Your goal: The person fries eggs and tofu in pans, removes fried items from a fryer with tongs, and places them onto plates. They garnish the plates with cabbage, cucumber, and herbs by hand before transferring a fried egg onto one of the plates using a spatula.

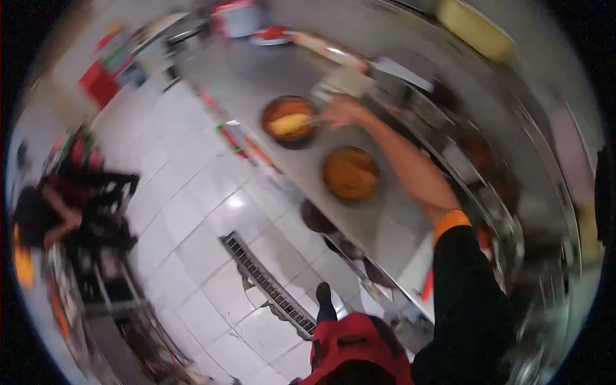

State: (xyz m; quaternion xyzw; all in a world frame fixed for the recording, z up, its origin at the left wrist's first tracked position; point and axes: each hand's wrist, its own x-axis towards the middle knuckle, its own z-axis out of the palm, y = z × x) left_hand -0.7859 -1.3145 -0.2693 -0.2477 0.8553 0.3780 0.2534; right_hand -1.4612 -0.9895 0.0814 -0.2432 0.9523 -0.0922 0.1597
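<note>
My right hand [343,111] reaches out over the metal counter, fingers closed and slightly blurred. It grips the thin handle of a utensil whose broad yellow end [290,124] lies over a dark round pan [264,122] of reddish-orange food. Blur hides whether that end is a spatula or a spoon, and whether the yellow is food on it. Nearer to me, under my forearm, a second round pan [351,173] is filled with orange-brown food. A beige block-like thing [342,83] is just beyond my hand. My left hand is out of view.
Metal containers [423,109] line the counter's right side. A plate of red food [272,36] and a white-and-red tub [239,18] stand at the far end. Left lie a tiled floor [192,186] with a drain grate [266,282] and a seated person [64,205].
</note>
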